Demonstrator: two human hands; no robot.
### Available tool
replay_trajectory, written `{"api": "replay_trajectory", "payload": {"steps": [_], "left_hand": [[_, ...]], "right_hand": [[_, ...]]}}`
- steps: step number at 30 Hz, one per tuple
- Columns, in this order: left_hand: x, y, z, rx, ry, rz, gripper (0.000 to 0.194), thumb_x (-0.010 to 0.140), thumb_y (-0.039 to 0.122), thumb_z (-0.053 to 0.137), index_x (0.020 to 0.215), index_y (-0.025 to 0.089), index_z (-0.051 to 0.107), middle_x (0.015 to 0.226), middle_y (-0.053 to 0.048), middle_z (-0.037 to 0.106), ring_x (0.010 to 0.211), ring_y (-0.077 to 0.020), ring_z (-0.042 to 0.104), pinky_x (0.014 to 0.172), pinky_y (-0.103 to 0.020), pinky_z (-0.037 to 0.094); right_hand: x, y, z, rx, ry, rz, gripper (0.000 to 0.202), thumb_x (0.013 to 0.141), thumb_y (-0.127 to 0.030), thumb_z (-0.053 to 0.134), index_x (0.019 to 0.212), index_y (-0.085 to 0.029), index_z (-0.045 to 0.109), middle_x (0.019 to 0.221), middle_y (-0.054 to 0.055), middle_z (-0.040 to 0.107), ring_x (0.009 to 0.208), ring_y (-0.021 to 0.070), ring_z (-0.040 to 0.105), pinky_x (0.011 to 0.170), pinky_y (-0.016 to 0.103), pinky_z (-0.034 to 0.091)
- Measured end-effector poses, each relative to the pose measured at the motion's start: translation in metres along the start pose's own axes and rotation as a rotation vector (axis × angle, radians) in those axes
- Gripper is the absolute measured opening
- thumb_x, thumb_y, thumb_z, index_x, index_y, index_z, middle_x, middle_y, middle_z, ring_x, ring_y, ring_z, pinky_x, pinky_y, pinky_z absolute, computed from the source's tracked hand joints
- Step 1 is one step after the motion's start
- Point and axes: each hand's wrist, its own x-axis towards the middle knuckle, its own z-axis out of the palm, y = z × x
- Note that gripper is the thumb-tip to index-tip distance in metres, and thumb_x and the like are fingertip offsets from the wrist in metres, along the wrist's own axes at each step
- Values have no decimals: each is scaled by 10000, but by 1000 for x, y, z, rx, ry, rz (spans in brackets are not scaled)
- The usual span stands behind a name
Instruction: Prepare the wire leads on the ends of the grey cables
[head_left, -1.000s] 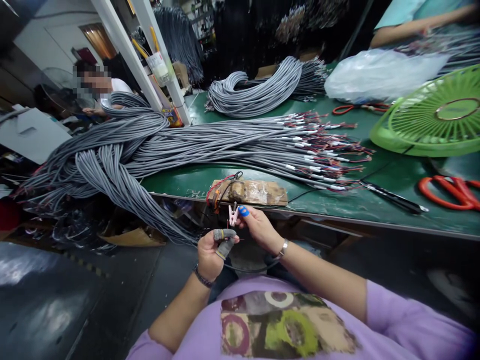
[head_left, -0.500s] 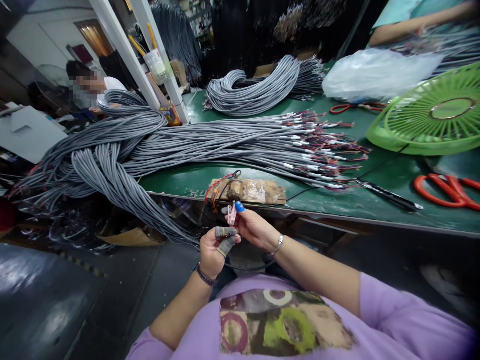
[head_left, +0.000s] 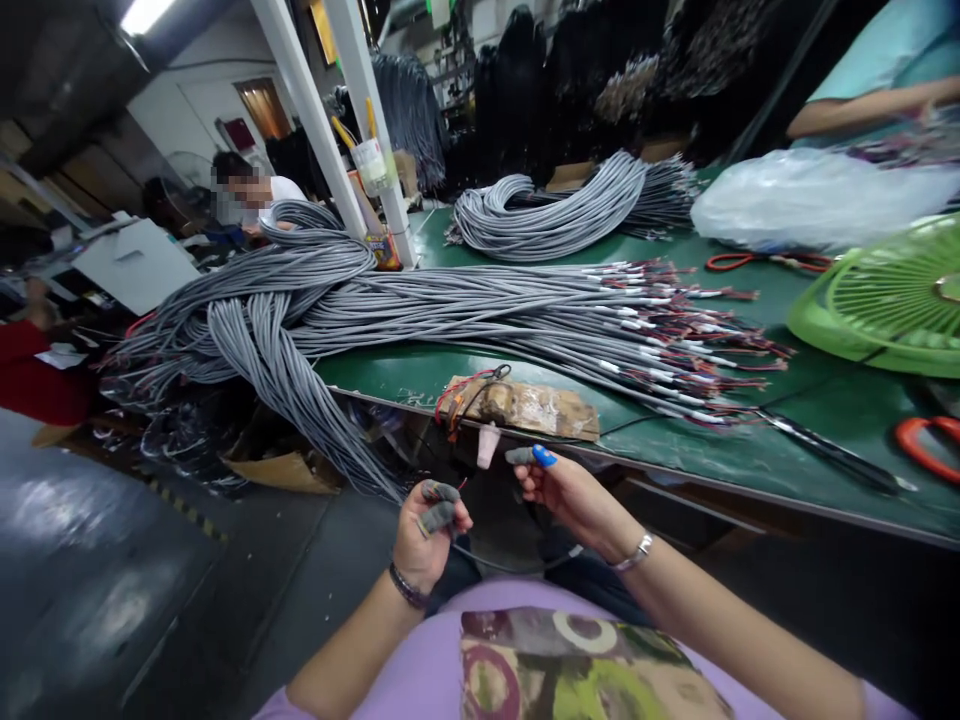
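Low in front of my body, my left hand (head_left: 429, 530) is closed in a pinch, with grey covers on its thumb and index finger. Short thin wires (head_left: 463, 484) poke out from its fingertips, and a grey cable (head_left: 510, 568) curves away below it. To the right, my right hand (head_left: 566, 490) has its fingers curled together, a blue cover on the thumb and a grey one on the index finger. Whatever it may pinch is hidden. Between the hands, apart from both, a pale pink tapered piece (head_left: 488, 446) hangs at the wooden block (head_left: 547, 408) on the bench edge.
Grey cables (head_left: 450, 310) with stripped ends lie across the green bench (head_left: 405, 376). Behind is a coiled bundle (head_left: 555, 215). At right are black tweezers (head_left: 832, 450), orange-handled scissors (head_left: 926, 445), a green fan (head_left: 885, 300) and a plastic bag (head_left: 817, 200). Other people work nearby.
My hands have drawn apart. The right has left the pink piece and moved right; the left has dropped slightly. The whole view has shifted, with the bench now further right and lower.
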Motion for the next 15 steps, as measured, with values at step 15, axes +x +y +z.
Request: {"api": "replay_trajectory", "payload": {"steps": [15], "left_hand": [[-3,23,9,-200,-47,57,224,547,258,792,717,202,657,572,20,584,516,-96,500,500,-236,366]], "right_hand": [[-12,-8,-2,-100,45,-13,357,663,-480,741,813,-161,683,742,23,631,593,84,519,566,221,450]]}}
